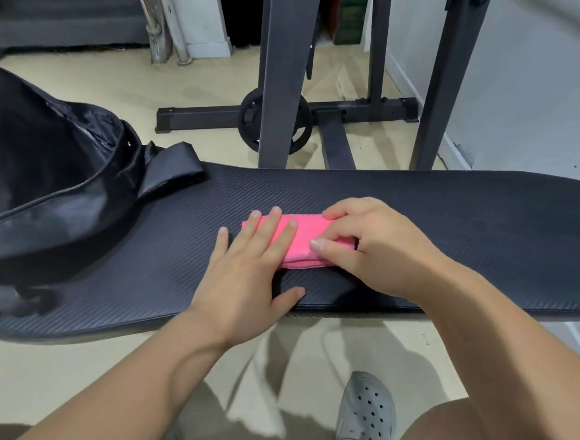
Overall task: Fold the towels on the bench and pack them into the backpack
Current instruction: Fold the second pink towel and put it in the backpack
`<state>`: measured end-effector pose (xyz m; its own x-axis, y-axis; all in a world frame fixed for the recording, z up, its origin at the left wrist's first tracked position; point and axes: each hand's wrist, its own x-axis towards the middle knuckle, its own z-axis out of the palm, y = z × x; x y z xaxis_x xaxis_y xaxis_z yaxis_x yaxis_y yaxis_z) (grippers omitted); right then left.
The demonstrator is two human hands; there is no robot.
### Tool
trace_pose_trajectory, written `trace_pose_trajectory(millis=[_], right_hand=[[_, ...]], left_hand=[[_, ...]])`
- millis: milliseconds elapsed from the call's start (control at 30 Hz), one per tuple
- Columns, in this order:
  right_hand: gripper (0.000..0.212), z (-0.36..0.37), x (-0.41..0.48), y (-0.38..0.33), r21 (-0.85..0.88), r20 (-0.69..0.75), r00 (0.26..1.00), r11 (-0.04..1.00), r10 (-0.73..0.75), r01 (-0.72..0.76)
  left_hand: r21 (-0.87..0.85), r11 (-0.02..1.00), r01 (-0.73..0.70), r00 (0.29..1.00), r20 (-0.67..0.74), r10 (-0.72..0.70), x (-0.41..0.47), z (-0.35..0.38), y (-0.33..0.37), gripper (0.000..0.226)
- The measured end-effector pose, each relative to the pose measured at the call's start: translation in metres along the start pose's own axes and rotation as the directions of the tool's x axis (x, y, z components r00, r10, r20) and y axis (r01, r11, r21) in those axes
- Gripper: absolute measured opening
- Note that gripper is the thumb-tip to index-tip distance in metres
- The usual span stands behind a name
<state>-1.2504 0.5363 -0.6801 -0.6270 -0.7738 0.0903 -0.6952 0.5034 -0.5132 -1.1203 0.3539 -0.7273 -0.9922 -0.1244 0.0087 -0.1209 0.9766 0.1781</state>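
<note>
Pressing: left grip [250, 267], released, fingers straight and spread, laid flat over the left part of the pink towel [303, 232]; thumb resting on the desk [454, 229] just below the towel's near edge.
Pinching: right grip [369, 248], fingers curled over the far edge and thumb on top, grasping the right end of the pink towel.
Towel position: folded into a small thick rectangle, lying on the desk at the centre of the frame, between both grips, layered edge showing along the near side.
Desk surface: black ribbed padding, running from lower left to the right edge of the frame.
Left of frame: black shiny backpack [38, 168], resting on the left end of the desk, well apart from the towel; strap [171, 166] trailing onto the padding.
Upper centre: dark rack frame [281, 65] and weight plate [275, 121], standing on the pale floor [169, 84].
Bottom of frame: grey perforated shoe [367, 417] on the floor.
</note>
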Motion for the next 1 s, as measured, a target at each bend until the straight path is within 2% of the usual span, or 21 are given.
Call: trace_pose_trajectory(millis=[33, 167, 233, 333, 400, 567, 633, 700, 767, 800, 900, 1000], right_hand=[[0.043, -0.004, -0.002, -0.006, 0.013, -0.038, 0.999, 0.999, -0.029, 0.03], [0.063, -0.006, -0.006, -0.041, 0.026, -0.186, 0.965, 0.98, -0.187, 0.195], [0.065, 0.007, 0.002, -0.046, -0.036, -0.144, 0.982, 0.992, -0.123, 0.119], [0.059, 0.032, 0.016, -0.022, -0.259, 0.081, 0.993, 0.964, 0.081, -0.058], [0.058, 0.044, 0.017, -0.004, -0.3, 0.164, 0.975, 0.949, 0.153, -0.098], [0.059, 0.061, 0.008, 0.005, -0.228, 0.106, 0.986, 0.968, 0.128, -0.101], [0.059, 0.06, 0.008, 0.007, -0.206, 0.114, 0.984, 0.972, 0.137, -0.112], [0.06, 0.057, 0.008, 0.006, -0.199, 0.139, 0.979, 0.973, 0.147, -0.118], [0.061, 0.053, 0.007, 0.002, -0.198, 0.165, 0.974, 0.973, 0.156, -0.122], [0.062, 0.051, 0.006, 0.001, -0.194, 0.178, 0.972, 0.974, 0.156, -0.121], [0.062, 0.046, -0.003, -0.005, -0.181, 0.218, 0.964, 0.977, 0.149, -0.11], [0.063, 0.041, -0.013, -0.013, -0.177, 0.237, 0.959, 0.977, 0.157, -0.117]], left_hand=[[-0.019, 1.0, 0.013, 1.0, 0.004, -0.013, -0.001, 0.002, 0.001, 0.093], [-0.08, 0.996, 0.026, 1.0, 0.0, -0.026, -0.001, 0.006, 0.003, 0.089], [-0.102, 0.995, 0.015, 1.0, 0.005, -0.014, 0.0, 0.006, -0.002, 0.088], [-0.066, 0.998, -0.015, 0.999, 0.05, 0.019, 0.002, 0.006, -0.016, 0.085], [-0.079, 0.996, -0.035, 0.996, 0.082, 0.041, 0.004, 0.005, -0.023, 0.083], [-0.207, 0.978, -0.018, 0.991, 0.128, 0.046, 0.006, 0.001, -0.024, 0.081], [-0.323, 0.945, 0.054, 0.988, 0.153, -0.005, 0.011, -0.008, -0.021, 0.08], [-0.392, 0.913, 0.115, 0.992, 0.085, -0.089, 0.024, -0.019, -0.018, 0.07], [-0.37, 0.92, 0.126, 0.989, -0.022, -0.144, 0.037, -0.029, -0.015, 0.065], [-0.339, 0.932, 0.131, 0.989, -0.014, -0.144, 0.042, -0.032, -0.013, 0.067], [-0.155, 0.977, 0.145, 0.978, 0.172, -0.117, 0.043, -0.032, -0.004, 0.074], [-0.06, 0.993, 0.102, 0.983, 0.16, -0.092, 0.031, -0.037, -0.001, 0.077]])
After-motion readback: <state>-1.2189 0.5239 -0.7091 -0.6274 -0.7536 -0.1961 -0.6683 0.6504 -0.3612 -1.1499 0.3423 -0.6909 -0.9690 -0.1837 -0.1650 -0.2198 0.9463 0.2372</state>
